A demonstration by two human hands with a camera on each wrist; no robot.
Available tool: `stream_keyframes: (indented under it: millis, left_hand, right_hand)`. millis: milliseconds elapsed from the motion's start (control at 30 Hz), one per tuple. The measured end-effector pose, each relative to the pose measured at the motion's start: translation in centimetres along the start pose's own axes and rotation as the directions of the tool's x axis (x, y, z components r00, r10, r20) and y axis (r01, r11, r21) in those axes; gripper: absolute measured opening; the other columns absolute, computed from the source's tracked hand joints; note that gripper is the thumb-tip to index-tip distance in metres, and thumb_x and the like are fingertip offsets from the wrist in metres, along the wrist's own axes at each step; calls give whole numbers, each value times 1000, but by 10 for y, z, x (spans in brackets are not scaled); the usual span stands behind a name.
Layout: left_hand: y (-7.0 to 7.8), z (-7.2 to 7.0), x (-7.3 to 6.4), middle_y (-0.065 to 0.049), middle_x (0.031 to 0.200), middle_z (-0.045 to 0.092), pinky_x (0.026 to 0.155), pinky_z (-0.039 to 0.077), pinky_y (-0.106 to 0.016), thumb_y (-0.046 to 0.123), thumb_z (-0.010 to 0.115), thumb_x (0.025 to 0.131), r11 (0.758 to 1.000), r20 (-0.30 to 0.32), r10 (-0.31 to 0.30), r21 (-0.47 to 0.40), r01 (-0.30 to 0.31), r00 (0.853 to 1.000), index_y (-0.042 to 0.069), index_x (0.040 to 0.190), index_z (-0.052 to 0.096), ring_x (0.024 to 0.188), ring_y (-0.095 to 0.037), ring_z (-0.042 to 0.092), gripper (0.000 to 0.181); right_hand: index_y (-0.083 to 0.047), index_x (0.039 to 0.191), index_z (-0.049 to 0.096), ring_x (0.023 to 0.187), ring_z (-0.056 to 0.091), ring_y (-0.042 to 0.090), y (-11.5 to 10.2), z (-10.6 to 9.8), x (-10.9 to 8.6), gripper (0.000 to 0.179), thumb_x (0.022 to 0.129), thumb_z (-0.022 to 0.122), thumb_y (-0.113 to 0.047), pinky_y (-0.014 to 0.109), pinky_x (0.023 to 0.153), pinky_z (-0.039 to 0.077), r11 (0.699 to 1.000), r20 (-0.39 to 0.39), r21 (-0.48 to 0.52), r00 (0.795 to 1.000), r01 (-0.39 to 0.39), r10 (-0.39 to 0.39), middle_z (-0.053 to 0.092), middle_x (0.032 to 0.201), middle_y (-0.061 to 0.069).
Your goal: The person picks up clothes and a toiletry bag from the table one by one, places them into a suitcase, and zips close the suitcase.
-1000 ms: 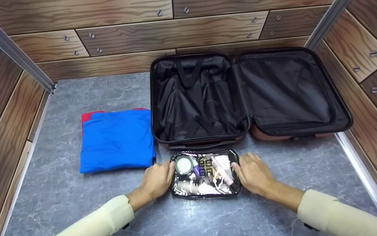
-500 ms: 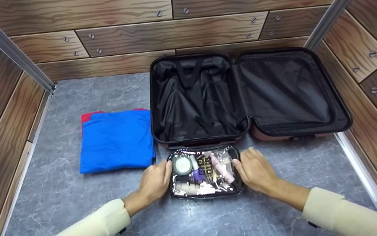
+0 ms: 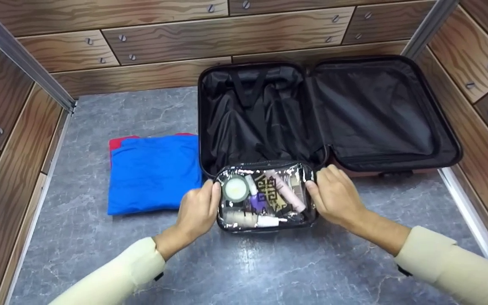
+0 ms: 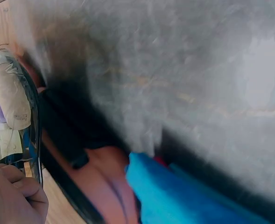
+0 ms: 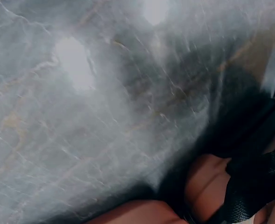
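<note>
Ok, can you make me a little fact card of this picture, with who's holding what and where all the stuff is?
Held thing: clear pouch with black edges
Left hand: grips the pouch's left side
Right hand: grips the pouch's right side
Inside the pouch: a round item, a pink tube and more
Pouch's place: overlaps the near edge of the suitcase in the head view
Suitcase: open, black lining in both halves
Folded cloth: blue cloth over red cloth, left of the suitcase
Surface: grey, marbled
</note>
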State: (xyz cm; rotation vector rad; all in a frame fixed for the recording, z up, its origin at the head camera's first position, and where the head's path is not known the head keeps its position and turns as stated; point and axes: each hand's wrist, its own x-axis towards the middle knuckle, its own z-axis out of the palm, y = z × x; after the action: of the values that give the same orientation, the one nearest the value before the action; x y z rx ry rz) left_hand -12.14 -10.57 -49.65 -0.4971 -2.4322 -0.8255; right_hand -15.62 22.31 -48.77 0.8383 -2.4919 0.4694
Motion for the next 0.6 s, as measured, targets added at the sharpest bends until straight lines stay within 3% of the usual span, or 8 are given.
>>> stream_keyframes:
  millis: [267, 600]
  left_hand:
    - [-1, -5, 29, -5, 47, 37, 41, 37, -45, 12, 50, 99, 1000, -19, -14, 13, 14, 1000, 7, 69, 44, 41, -30, 47, 30]
    - [-12, -6, 63, 2, 51, 29, 39, 35, -40, 14, 47, 101, 1000, -21, -19, 8, 19, 1000, 8, 69, 43, 42, -22, 37, 33]
  right_hand:
    - [-4, 75, 49, 73, 47, 35, 6, -10, 26, 30, 99, 44, -21, 45, 68, 40, 1000, -49, -26, 999, -12, 10, 50, 72, 14]
    - [-1, 74, 47, 72, 45, 38, 13, -9, 51, 33, 100, 45, -22, 46, 69, 38, 998, -105, -38, 994, -42, 38, 47, 71, 16]
